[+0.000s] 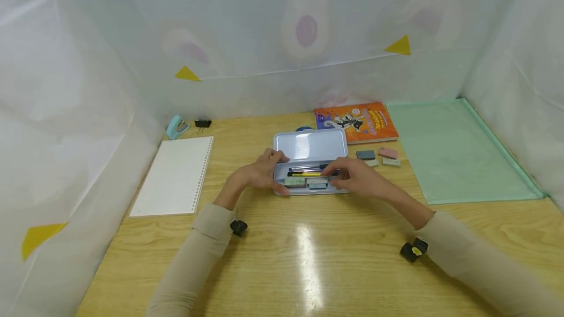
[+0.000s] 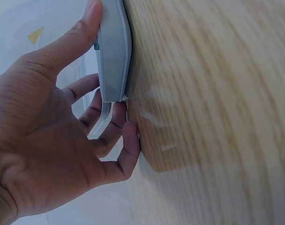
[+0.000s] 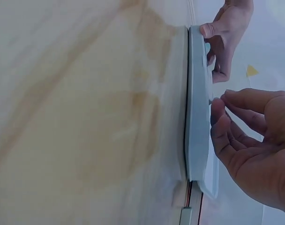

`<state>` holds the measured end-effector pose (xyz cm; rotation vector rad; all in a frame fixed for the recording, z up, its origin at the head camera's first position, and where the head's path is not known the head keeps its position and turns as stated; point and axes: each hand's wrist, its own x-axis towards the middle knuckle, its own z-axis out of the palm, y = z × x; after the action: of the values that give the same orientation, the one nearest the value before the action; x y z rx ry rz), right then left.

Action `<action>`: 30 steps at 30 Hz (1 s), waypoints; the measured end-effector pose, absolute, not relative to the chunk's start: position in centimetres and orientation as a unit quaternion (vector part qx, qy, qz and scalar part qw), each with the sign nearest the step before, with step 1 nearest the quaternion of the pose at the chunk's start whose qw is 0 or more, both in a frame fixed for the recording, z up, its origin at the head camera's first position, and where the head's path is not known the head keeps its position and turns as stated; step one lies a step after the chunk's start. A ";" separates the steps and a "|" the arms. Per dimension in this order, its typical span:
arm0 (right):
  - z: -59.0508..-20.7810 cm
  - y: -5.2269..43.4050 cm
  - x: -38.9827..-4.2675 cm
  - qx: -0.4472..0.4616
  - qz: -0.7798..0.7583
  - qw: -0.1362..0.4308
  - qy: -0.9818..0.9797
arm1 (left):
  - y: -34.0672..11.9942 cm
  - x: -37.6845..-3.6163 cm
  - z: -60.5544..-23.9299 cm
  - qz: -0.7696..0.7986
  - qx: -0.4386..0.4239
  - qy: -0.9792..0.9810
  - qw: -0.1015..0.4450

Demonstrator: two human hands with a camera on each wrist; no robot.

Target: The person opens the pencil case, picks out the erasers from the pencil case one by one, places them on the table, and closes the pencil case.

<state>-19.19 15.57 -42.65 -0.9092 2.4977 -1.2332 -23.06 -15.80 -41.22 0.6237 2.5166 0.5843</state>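
You had your left hand (image 1: pixel 257 172) clamped on the open pencil case's (image 1: pixel 308 147) end mid-table, bracing it, while your right hand (image 1: pixel 359 178) hovered over the pens (image 1: pixel 308 172), fingers loose, gripping nothing.

Pale blue pencil case (image 1: pixel 310 146), wood-grain tan table (image 1: pixel 308 258), orange book (image 1: pixel 358 121) with a cartoon print, mint-green folder (image 1: pixel 458 150), white notebook (image 1: pixel 176 175).
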 end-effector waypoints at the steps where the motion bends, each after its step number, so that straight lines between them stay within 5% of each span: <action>1: -42.7 15.3 -19.2 -0.312 -0.418 0.105 0.847 | -15.8 -23.0 -41.1 0.214 0.228 0.919 0.239; 30: -42.6 12.7 -18.8 -0.305 -0.372 0.083 0.873 | -15.7 -23.0 -41.0 0.220 0.229 0.917 0.240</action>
<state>-18.85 12.72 -42.61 -0.9113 2.6051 -1.1105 -22.96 -15.67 -41.01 0.6265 2.5111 0.6021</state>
